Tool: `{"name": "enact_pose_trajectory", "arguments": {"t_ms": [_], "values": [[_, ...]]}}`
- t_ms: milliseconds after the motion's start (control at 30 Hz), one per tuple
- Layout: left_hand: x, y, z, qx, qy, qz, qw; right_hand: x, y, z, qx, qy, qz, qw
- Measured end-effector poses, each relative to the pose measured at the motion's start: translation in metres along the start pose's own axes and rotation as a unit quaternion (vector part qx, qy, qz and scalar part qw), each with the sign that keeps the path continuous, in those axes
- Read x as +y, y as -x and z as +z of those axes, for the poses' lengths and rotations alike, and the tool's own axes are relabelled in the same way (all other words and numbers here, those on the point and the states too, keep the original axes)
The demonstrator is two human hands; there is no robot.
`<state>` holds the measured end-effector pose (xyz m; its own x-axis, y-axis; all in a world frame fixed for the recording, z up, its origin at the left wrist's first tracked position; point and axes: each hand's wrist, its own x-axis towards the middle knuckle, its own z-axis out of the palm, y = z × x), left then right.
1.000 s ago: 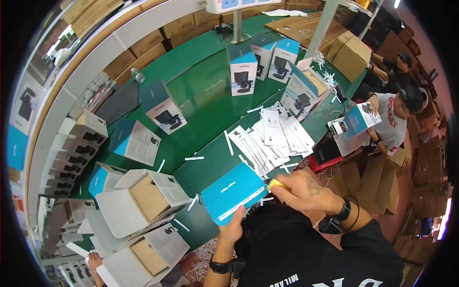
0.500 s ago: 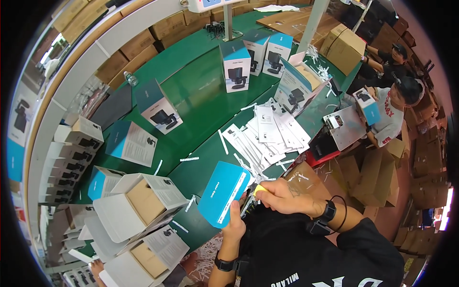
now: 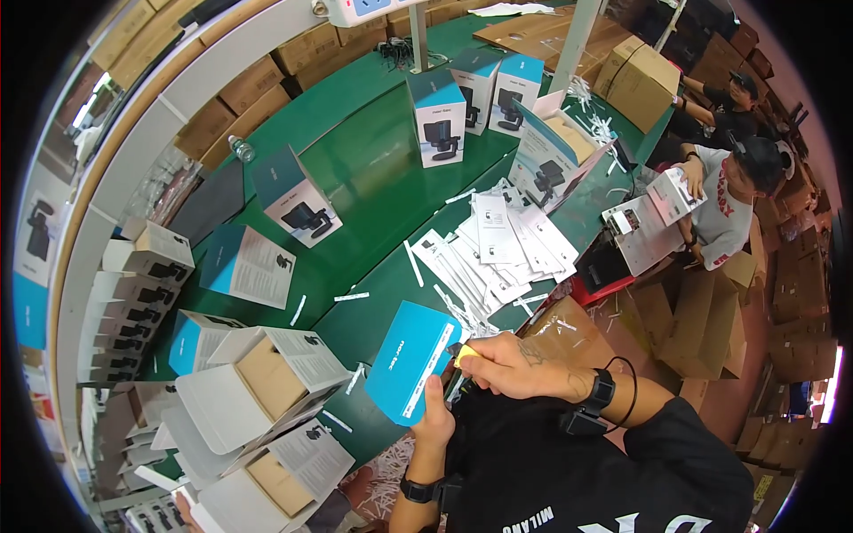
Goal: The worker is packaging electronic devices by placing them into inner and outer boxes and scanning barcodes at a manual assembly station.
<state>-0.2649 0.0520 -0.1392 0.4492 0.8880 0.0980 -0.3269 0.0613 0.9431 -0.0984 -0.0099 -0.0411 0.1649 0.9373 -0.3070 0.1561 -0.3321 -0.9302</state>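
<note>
Gripping a blue box (image 3: 404, 355), tilted by the green table's (image 3: 355, 213) edge, near the lower right with the curled left hand (image 3: 434, 419) (other fingers beyond the thumb (image 3: 434, 389) mostly hidden); clenching a yellow-and-black tool (image 3: 464, 354) in the right hand (image 3: 505, 365) at the box's upper right corner.

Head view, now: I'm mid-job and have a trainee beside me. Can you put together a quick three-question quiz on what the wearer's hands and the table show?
1. Which of the wearer's own hands holds the blue box?
2. True or false: a heap of white leaflets lies on the green table, beyond that box.
3. The small tool in the right hand shows which bright colour: (a) red, (b) yellow, (c) orange?

Key:
1. The left hand.
2. True.
3. (b) yellow.
</note>
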Motion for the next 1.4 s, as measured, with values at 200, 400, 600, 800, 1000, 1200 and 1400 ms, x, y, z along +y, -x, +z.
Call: {"name": "enact_pose_trajectory", "arguments": {"t_ms": [200, 400, 600, 800, 1000, 1200, 1400], "values": [[0.007, 0.002, -0.005, 0.007, -0.021, 0.006, 1.0, 0.016, -0.005, 0.011, -0.043, -0.135, 0.043, 0.989], [0.011, 0.005, -0.009, -0.038, -0.145, 0.041, 0.988, 0.013, -0.006, 0.022, 0.083, 0.091, -0.162, 0.979], [0.013, 0.006, -0.007, -0.03, -0.137, 0.06, 0.988, -0.011, -0.014, 0.006, 0.043, 0.227, -0.11, 0.967], [0.001, 0.007, -0.021, -0.054, -0.152, 0.07, 0.984, -0.017, -0.011, 0.011, 0.064, 0.253, -0.099, 0.96], [0.029, -0.002, -0.031, -0.062, -0.198, 0.083, 0.975, 0.0, 0.014, -0.013, -0.05, 0.19, -0.302, 0.933], [0.029, -0.006, -0.043, -0.082, -0.158, 0.076, 0.981, 0.016, 0.008, -0.066, -0.047, 0.518, -0.113, 0.847], [0.029, -0.004, -0.047, -0.071, -0.157, 0.044, 0.984, -0.016, -0.042, -0.031, -0.004, 0.275, -0.235, 0.932]]}}
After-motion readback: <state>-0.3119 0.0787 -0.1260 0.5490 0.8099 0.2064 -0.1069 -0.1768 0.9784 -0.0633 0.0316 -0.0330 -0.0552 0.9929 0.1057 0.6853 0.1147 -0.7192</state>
